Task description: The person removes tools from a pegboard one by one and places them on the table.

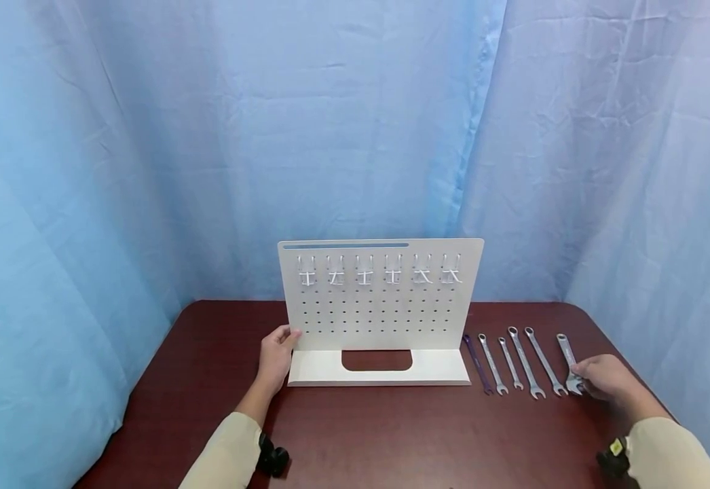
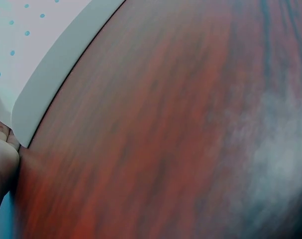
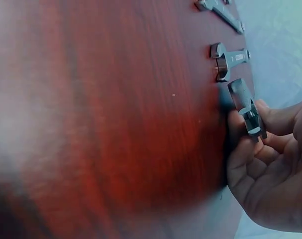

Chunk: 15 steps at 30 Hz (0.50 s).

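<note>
An upright white pegboard (image 1: pixel 385 341) on a flat base stands on the dark red table. My left hand (image 1: pixel 277 354) holds its lower left edge, thumb on the front face; in the left wrist view only part of that hand (image 2: pixel 2 158) shows beside the board's base (image 2: pixel 41 82). At the far right, my right hand (image 1: pixel 608 377) pinches a silver adjustable wrench (image 1: pixel 565 348) near its jaw end. In the right wrist view the wrench head (image 3: pixel 243 97) sits tilted between thumb and fingers, over the tabletop.
Several silver combination wrenches (image 1: pixel 525 360) and a purple one (image 1: pixel 477 363) lie in a row between board and right hand. Several white wire hooks (image 1: pixel 364 274) line the pegboard's upper part. Light blue curtains (image 1: pixel 330 136) surround the table (image 1: pixel 379 435).
</note>
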### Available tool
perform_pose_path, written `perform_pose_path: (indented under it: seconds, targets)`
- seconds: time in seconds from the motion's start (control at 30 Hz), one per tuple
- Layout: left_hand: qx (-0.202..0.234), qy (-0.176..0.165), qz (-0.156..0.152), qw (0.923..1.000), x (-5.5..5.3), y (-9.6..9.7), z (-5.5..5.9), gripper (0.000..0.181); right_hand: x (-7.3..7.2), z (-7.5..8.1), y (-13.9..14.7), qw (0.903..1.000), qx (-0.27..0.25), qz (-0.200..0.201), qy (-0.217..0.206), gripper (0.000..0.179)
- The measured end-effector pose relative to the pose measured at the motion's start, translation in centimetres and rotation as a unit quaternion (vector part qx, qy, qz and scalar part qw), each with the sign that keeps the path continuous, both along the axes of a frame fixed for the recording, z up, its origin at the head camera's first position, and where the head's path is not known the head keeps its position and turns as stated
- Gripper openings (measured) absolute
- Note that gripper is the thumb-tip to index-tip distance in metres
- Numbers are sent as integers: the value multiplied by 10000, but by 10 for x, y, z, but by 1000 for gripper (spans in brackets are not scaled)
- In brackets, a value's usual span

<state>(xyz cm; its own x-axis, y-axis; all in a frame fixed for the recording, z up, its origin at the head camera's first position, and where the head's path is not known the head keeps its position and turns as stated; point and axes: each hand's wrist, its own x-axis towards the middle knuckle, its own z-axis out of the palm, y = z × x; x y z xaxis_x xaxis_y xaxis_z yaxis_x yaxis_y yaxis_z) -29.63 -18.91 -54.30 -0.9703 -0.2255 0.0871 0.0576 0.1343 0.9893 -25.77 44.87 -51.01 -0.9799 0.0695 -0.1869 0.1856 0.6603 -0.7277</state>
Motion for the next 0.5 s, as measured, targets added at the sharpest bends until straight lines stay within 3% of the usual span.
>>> perform_pose_path:
  seconds: [0.2, 0.5]
  targets:
    - [-56, -63, 29, 10000, 1, 1, 1, 27, -12, 1, 4, 9986, 415, -293, 143, 29]
    - [-52, -44, 53, 10000, 2, 3, 2, 25, -12, 10, -4, 9870, 1521, -475, 201, 40]
